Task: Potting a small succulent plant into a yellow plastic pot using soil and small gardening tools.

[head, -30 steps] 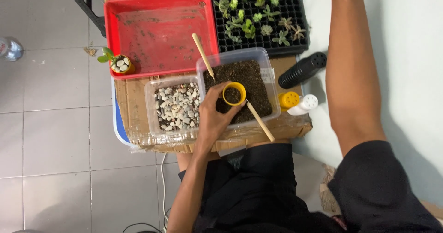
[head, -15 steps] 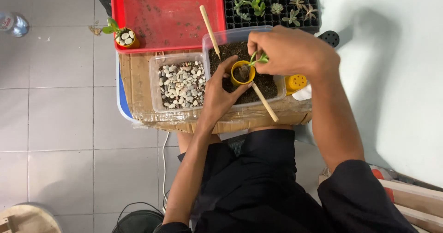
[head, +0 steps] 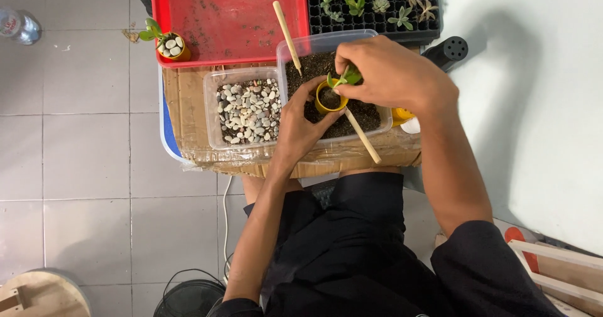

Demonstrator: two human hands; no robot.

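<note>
My left hand [head: 300, 124] grips a small yellow pot [head: 329, 98] partly filled with soil, held over the clear tub of dark soil [head: 319, 63]. My right hand [head: 389, 74] pinches a small green succulent cutting [head: 347, 77] and holds it at the pot's rim. One wooden stick [head: 362, 136] lies across the tub's near edge, and another stick [head: 286, 29] leans on its far edge. A clear tub of pebbles [head: 246, 109] stands just left of the soil tub.
A red tray [head: 232, 15] at the back holds a finished yellow pot with a plant and pebbles [head: 168, 44]. A black seedling tray with succulents [head: 377, 3] and a stack of black pots [head: 447, 49] sit at the back right. Everything rests on cardboard [head: 185, 109].
My right arm came in from the seedling tray with a green cutting and brought it down to the yellow pot. My left hand kept holding the pot over the soil.
</note>
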